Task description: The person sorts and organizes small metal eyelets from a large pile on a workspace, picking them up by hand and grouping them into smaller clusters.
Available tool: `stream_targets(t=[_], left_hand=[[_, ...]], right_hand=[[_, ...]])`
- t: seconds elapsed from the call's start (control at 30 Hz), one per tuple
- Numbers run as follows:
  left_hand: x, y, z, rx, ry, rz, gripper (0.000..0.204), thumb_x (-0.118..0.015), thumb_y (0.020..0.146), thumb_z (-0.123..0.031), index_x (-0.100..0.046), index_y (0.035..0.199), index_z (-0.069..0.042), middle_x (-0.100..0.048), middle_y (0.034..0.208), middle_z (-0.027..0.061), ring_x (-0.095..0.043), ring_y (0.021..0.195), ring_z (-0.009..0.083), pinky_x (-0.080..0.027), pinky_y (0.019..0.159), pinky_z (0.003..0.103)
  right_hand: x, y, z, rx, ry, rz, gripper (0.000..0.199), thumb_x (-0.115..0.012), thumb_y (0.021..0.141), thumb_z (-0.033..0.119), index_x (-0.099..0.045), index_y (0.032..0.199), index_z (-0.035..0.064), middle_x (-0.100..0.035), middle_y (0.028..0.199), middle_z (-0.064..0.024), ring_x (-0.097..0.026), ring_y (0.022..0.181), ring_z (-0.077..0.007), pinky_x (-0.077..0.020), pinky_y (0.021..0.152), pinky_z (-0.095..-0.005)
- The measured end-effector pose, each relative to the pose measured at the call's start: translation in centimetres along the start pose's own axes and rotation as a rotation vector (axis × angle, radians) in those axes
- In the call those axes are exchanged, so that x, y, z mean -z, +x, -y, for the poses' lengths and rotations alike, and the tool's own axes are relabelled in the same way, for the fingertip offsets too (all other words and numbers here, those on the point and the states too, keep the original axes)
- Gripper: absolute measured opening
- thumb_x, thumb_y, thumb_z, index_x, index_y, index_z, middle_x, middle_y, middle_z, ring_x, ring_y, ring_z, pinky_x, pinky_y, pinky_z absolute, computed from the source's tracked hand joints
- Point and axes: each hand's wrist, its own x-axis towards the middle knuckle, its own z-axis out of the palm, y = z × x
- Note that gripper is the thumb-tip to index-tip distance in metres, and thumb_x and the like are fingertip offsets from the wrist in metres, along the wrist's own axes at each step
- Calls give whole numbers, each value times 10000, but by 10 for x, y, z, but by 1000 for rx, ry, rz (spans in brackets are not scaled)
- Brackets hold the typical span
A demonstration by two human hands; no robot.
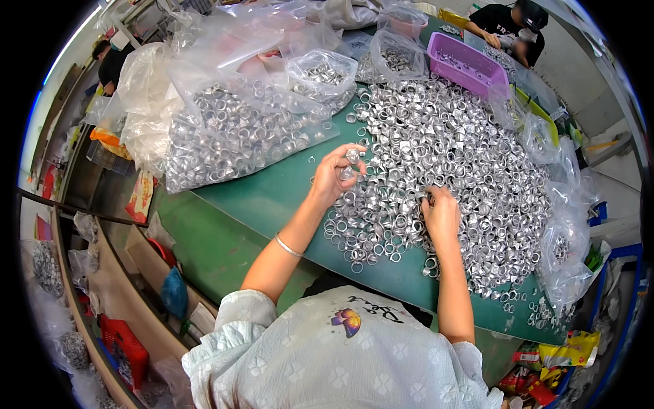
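Note:
A broad heap of silver metal rings (463,157) covers much of the green table (238,204) in front of me. Raised over the heap's left edge, my left hand (338,174) is closed around a few silver rings (350,163) held at the thumb and fingers. My right hand (441,215) reaches down into the middle of the heap. Its fingertips are bent together among the rings, and what they pinch, if anything, is hidden. Left of my left hand lies a large clear plastic bag (231,136) full of similar rings.
Smaller clear bags of rings (323,73) and a purple basket (466,65) stand at the back. Crumpled plastic bags (565,238) line the right edge. A red crate (126,347) sits on shelving at left. Co-workers (511,31) are at the far right and far left.

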Motion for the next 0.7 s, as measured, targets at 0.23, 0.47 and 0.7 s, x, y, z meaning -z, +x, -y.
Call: stream_targets(t=[0.23,0.47,0.7], left_hand=[[-2,5,16,48,570,-115,173,-556,877,-152,-612,878,12,-525,633,46,-420,448,66,-306,386,192],[-12,4,25,-219,1703,64,230,-581,779,-30,-626,997,-85,-544,991,103,-583,807,345,-458,712,445],[-21,13,20,-143,1964,169,265,-519,756,37,-554,1003,-51,-538,981,133,-595,793,369,-458,694,473]], right_hand=[[6,7,-21,-299,979,134,248,-561,791,33,-581,1038,17,-611,767,-100,-597,563,-168,-403,423,-247],[13,-2,-27,-438,2098,348,260,-505,828,14,-487,1086,43,-527,1003,-152,-562,682,-213,-382,346,-198],[14,-5,-13,-332,1763,419,121,-599,836,81,-556,941,40,-568,863,-106,-564,608,-153,-357,349,-176]])
